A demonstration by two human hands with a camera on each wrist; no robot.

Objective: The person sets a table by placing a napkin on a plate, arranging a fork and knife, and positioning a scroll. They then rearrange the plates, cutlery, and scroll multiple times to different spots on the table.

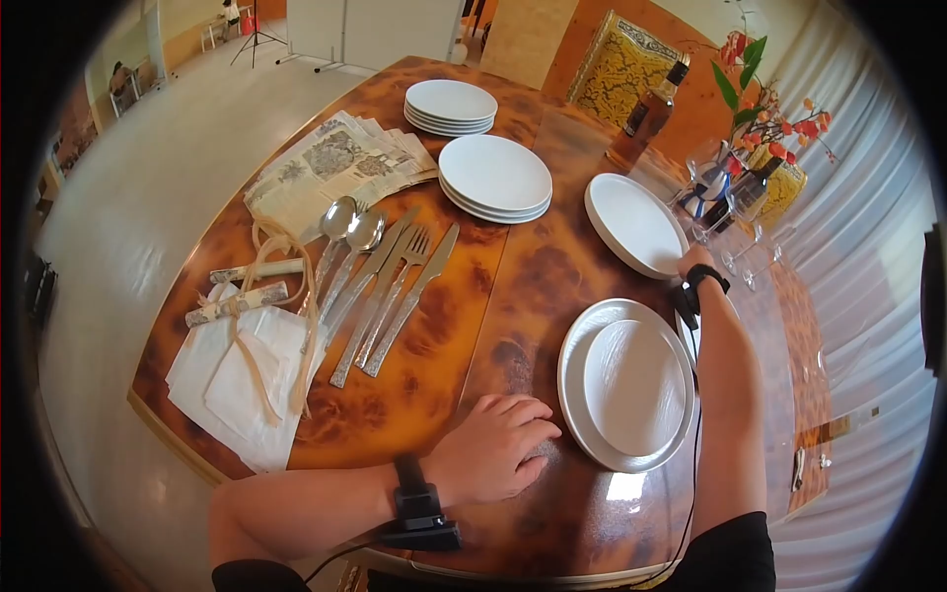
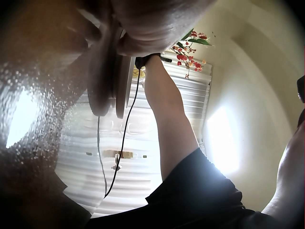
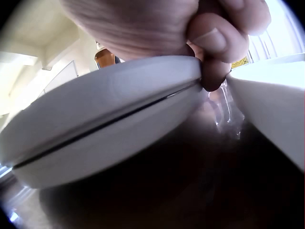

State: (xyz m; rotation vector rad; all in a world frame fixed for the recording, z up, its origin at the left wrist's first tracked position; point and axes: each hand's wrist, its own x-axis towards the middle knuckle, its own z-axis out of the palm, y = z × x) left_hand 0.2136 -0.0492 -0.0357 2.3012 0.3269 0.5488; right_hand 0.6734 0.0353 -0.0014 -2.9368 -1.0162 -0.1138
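My right hand pinches the near rim of two stacked white plates; the right wrist view shows its fingers curled at the edge of the stacked plates. My left hand lies palm down with relaxed, slightly bent fingers, beside a large white plate that bears a smaller white plate. In the left wrist view, the left hand is close to the plate edges. Part of another plate shows behind the right forearm, which hides the rest.
Two plate stacks stand at the back. Patterned papers, cutlery, white napkins and twine lie to the left. A bottle, glasses and a flower arrangement stand at the back right.
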